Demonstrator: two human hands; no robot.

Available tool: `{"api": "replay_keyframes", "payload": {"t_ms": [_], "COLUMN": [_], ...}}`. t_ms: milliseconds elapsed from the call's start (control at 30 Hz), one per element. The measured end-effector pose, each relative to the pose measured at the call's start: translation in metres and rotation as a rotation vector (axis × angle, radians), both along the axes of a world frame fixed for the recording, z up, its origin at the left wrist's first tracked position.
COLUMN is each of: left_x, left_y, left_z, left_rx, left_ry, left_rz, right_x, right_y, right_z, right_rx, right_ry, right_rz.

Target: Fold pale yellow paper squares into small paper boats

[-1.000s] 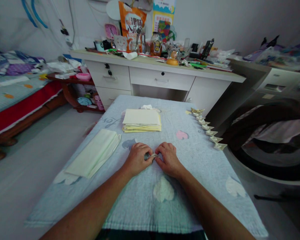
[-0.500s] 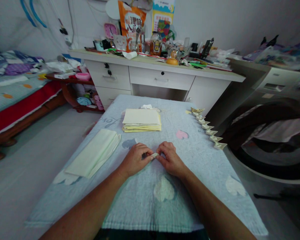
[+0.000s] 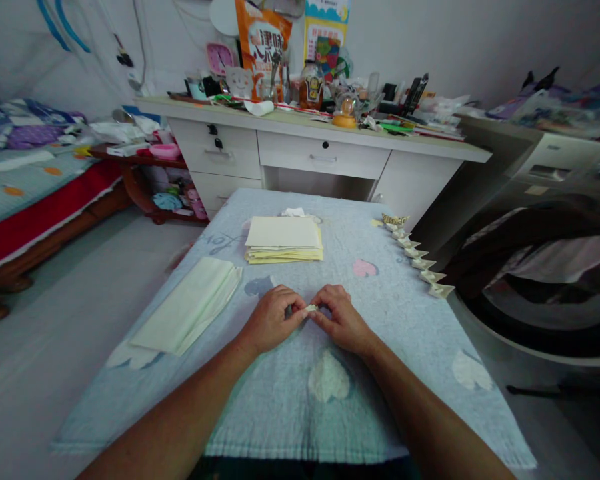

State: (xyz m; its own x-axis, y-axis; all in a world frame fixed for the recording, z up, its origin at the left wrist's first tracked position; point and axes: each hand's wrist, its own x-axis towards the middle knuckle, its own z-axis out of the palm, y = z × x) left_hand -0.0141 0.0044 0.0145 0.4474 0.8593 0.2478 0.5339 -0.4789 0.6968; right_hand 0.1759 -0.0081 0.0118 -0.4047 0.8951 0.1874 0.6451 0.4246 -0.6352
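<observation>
A small paper [image 3: 311, 308] is pinched by the left hand [image 3: 276, 317] and right hand [image 3: 341, 320], in front of the stack [image 3: 283, 233] (sheets [image 3: 187, 307] are laid to its left); folded pieces [image 3: 423, 264] are lined up to its right.

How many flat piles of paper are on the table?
2: the cream stack toward the far edge and the folded pale bundle along the left side. No others seem hidden.

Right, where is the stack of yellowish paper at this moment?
In the head view, the stack of yellowish paper sits toward the far end of the cloth, slightly left of centre, beyond the left hand and right of the folded sheets.
</observation>
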Motion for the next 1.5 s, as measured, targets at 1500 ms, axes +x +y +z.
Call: {"api": "replay_keyframes", "payload": {"t_ms": [1500], "left_x": [-0.0008], "left_y": [-0.0007], "left_z": [0.0006], "left_rx": [-0.069], "left_ry": [-0.257], "left_rz": [-0.001], "right_x": [0.0032], "right_y": [0.0010], "right_z": [0.0037], "right_rx": [0.010], "right_ry": [0.289], "right_rz": [0.034]}}
